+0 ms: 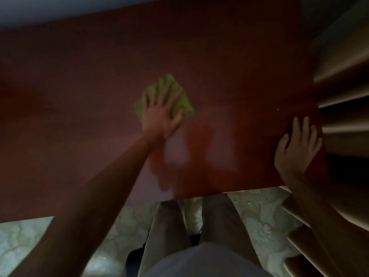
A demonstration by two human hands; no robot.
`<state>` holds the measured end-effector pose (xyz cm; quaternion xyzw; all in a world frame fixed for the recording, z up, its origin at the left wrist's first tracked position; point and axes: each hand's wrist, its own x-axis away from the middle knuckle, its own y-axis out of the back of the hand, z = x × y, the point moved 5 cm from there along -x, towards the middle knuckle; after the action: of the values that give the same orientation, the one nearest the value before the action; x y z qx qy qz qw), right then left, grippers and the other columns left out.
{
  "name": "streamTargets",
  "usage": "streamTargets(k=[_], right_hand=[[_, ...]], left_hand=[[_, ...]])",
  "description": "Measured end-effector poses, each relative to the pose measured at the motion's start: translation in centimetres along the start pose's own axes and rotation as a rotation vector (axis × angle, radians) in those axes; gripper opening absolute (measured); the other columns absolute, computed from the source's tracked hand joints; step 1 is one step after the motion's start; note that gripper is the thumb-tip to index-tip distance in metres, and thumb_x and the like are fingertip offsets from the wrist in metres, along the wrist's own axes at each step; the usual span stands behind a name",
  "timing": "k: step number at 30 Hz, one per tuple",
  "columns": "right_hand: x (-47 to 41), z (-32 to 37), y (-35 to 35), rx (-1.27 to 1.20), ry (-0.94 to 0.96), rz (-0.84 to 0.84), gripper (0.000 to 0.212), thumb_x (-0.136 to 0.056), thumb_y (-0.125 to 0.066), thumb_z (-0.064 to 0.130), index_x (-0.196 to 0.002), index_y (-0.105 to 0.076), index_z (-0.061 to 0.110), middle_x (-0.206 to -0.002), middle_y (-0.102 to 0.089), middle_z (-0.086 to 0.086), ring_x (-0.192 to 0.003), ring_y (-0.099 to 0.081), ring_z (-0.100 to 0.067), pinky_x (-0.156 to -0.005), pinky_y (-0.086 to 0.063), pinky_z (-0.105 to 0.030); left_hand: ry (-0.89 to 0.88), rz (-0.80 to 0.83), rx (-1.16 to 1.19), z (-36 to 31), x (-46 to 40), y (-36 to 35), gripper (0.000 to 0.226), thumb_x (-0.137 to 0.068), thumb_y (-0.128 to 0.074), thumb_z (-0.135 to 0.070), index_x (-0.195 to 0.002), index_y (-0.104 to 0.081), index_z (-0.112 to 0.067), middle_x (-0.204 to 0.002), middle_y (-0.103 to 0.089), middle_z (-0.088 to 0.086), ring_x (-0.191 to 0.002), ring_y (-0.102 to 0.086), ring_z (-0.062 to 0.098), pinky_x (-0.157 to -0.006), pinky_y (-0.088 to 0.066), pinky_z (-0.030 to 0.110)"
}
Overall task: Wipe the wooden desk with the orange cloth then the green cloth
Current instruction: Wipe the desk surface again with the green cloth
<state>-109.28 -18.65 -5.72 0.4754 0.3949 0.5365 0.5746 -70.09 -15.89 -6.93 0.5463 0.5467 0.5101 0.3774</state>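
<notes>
A folded green cloth (180, 102) lies flat near the middle of the dark reddish wooden desk (79, 96). My left hand (159, 112) presses down on the cloth with fingers spread over it. My right hand (297, 148) rests flat on the desk's right edge, fingers apart, holding nothing. No orange cloth is in view. The picture is dim and blurred.
Beige curtain folds (343, 86) hang close along the desk's right side. A pale wall (60, 7) lies behind the desk. Below the near edge are my legs in light trousers (199, 226) and a patterned floor (24, 246).
</notes>
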Motion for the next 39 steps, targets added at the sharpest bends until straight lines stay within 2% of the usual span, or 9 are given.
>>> streamTargets(k=[4,7,13,16,22,29,32,34,39], right_hand=[[-0.2,-0.5,0.1,-0.008,0.003,-0.035,0.053,-0.097,-0.034,0.031,-0.150,-0.035,0.022,-0.162,-0.025,-0.003,-0.148,-0.020,-0.030,-0.121,-0.010,-0.053],[-0.2,-0.6,0.3,-0.009,0.008,-0.059,0.052,-0.096,-0.037,0.029,-0.148,-0.038,0.021,-0.161,-0.028,-0.003,-0.147,-0.024,-0.031,-0.120,-0.012,-0.053],[-0.2,-0.4,0.2,-0.003,0.021,-0.063,0.052,-0.095,-0.040,0.027,-0.147,-0.040,0.022,-0.160,-0.029,-0.002,-0.146,-0.026,-0.030,-0.120,-0.013,-0.052],[-0.3,-0.5,0.3,-0.005,0.030,-0.064,0.052,-0.095,-0.041,0.025,-0.147,-0.041,0.021,-0.160,-0.030,-0.002,-0.145,-0.027,-0.030,-0.120,-0.014,-0.052],[-0.2,-0.3,0.4,-0.023,0.027,-0.042,0.052,-0.096,-0.040,0.025,-0.147,-0.040,0.021,-0.160,-0.029,-0.003,-0.146,-0.026,-0.030,-0.120,-0.014,-0.053],[-0.4,-0.6,0.4,-0.034,0.038,-0.039,0.052,-0.095,-0.041,0.025,-0.146,-0.041,0.021,-0.160,-0.030,-0.003,-0.145,-0.027,-0.030,-0.120,-0.014,-0.053],[-0.4,-0.7,0.2,-0.030,0.042,-0.051,0.052,-0.095,-0.041,0.025,-0.146,-0.042,0.021,-0.159,-0.031,-0.004,-0.145,-0.028,-0.030,-0.120,-0.015,-0.054],[-0.4,-0.7,0.1,-0.028,0.049,-0.055,0.051,-0.096,-0.041,0.025,-0.147,-0.042,0.022,-0.159,-0.031,-0.003,-0.145,-0.028,-0.030,-0.120,-0.015,-0.054],[-0.5,-0.7,0.6,-0.232,0.013,-0.098,0.049,-0.097,-0.036,0.018,-0.145,-0.044,0.019,-0.157,-0.035,-0.003,-0.146,-0.029,-0.024,-0.120,-0.017,-0.052]], left_hand=[[0.321,-0.089,-0.002,6.2,2.8,1.1,0.063,-0.095,-0.034,-0.053,-0.154,-0.033,-0.031,-0.165,-0.024,0.007,-0.151,-0.015,0.039,-0.120,-0.011,0.060],[0.401,-0.110,0.003,4.5,8.8,0.3,0.064,-0.096,-0.035,-0.051,-0.155,-0.033,-0.026,-0.165,-0.023,0.010,-0.152,-0.012,0.039,-0.119,-0.013,0.062],[-0.060,0.024,0.059,-13.8,15.8,-5.1,0.068,-0.092,-0.041,-0.061,-0.153,-0.028,-0.034,-0.164,-0.017,0.005,-0.152,-0.005,0.039,-0.118,-0.007,0.064],[-0.295,0.075,0.034,-22.2,16.2,-6.9,0.062,-0.096,-0.047,-0.054,-0.154,-0.031,-0.037,-0.165,-0.018,0.001,-0.153,-0.009,0.035,-0.116,-0.018,0.064],[-0.538,0.111,-0.017,-20.7,15.6,-6.7,0.063,-0.094,-0.049,-0.054,-0.152,-0.032,-0.038,-0.164,-0.020,-0.001,-0.152,-0.012,0.033,-0.121,-0.007,0.058],[0.098,0.009,-0.047,-2.5,1.5,-0.5,0.065,-0.094,-0.034,-0.050,-0.151,-0.041,-0.020,-0.163,-0.027,0.012,-0.151,-0.017,0.039,-0.121,-0.010,0.058],[0.445,-0.060,0.002,-0.7,-4.7,1.4,0.070,-0.092,-0.026,-0.056,-0.157,-0.029,-0.027,-0.166,-0.019,0.008,-0.152,-0.010,0.041,-0.121,-0.006,0.060],[0.510,-0.067,0.010,-3.6,-7.4,1.0,0.074,-0.092,-0.024,-0.062,-0.158,-0.025,-0.028,-0.167,-0.015,0.009,-0.152,-0.007,0.042,-0.120,-0.004,0.063],[-0.021,-0.029,-0.041,-20.4,-5.8,-2.2,0.068,-0.094,-0.038,-0.058,-0.151,-0.039,-0.022,-0.161,-0.029,0.016,-0.150,-0.017,0.044,-0.119,-0.008,0.065]])
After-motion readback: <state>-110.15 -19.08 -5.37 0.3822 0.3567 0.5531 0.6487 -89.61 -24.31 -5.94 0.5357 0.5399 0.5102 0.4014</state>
